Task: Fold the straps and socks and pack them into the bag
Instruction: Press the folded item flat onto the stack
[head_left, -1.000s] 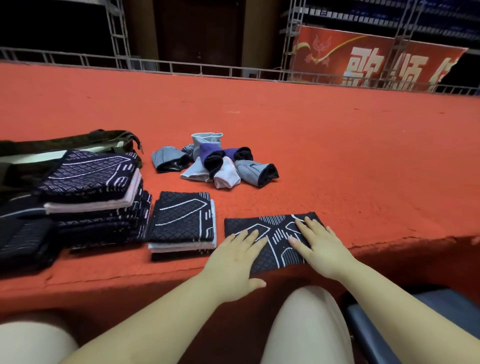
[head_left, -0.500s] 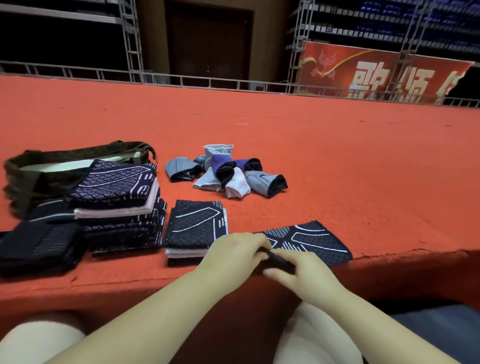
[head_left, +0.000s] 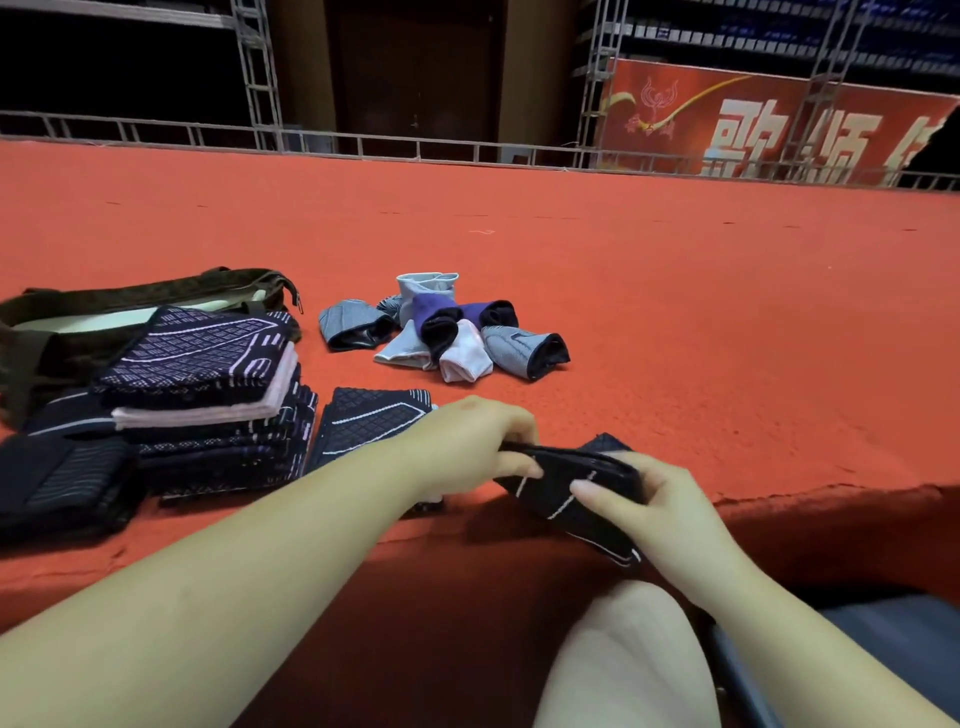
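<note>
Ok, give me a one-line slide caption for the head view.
Both hands, left and right, grip a folded black strap at the red platform's edge, beside stacked straps, socks and bag.

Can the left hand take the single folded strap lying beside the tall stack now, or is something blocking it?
Probably not right away: the left hand grips the black strap together with the right hand. The folded strap lies close and uncovered, so only that grip stands in the way.

We see open red carpet (head_left: 701, 322) to the right and beyond the sock pile (head_left: 441, 332), while our left is crowded by the tall strap stack (head_left: 208, 395), a single folded strap (head_left: 369, 431) beside it, and the bag (head_left: 130, 301) behind.
</note>
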